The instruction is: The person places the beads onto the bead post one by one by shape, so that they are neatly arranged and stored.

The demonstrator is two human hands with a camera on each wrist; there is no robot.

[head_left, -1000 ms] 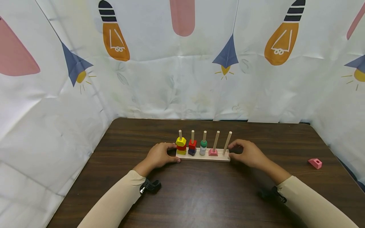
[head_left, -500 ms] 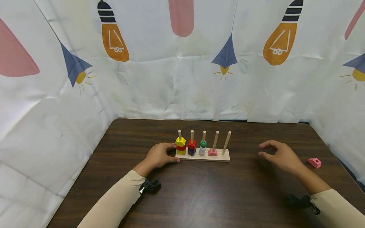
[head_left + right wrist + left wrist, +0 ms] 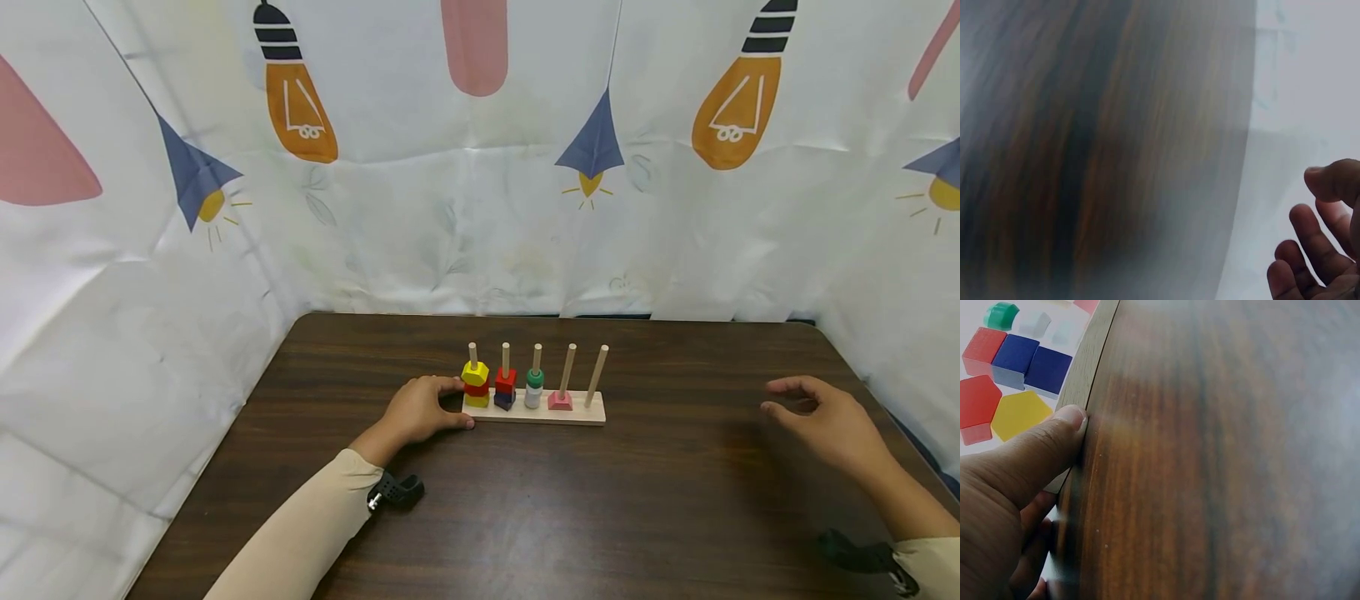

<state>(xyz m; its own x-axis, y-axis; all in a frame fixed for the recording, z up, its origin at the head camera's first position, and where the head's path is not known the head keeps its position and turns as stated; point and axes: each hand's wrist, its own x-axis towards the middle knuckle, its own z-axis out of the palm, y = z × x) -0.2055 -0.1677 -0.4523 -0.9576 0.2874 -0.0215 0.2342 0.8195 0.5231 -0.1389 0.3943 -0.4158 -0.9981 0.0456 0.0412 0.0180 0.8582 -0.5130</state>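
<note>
My left hand [image 3: 418, 408] grips the left end of a wooden peg stacker [image 3: 536, 417], thumb along its front edge and fingers at the far side. In the left wrist view the thumb [image 3: 1038, 444] presses on the stacker's base beside a yellow block [image 3: 1020, 415]. Yellow and red blocks [image 3: 476, 389] fill the first peg; a red block [image 3: 506, 381] tops dark blue on the second. Green [image 3: 535, 379] sits over white on the third, and a pink block [image 3: 559, 402] lies low on the fourth. The fifth peg [image 3: 597, 375] is bare. Away to the right, my right hand [image 3: 832, 425] hovers with loosely bent fingers, holding nothing.
A dark brown wooden table [image 3: 540, 517] carries everything. White printed cloth [image 3: 465, 225] hangs behind it and at both sides. The table's right edge runs close to the right hand.
My right hand has left the stacker's right end and moved far right across the table. The loose pink block there is now hidden from view. My left hand stays in place.
</note>
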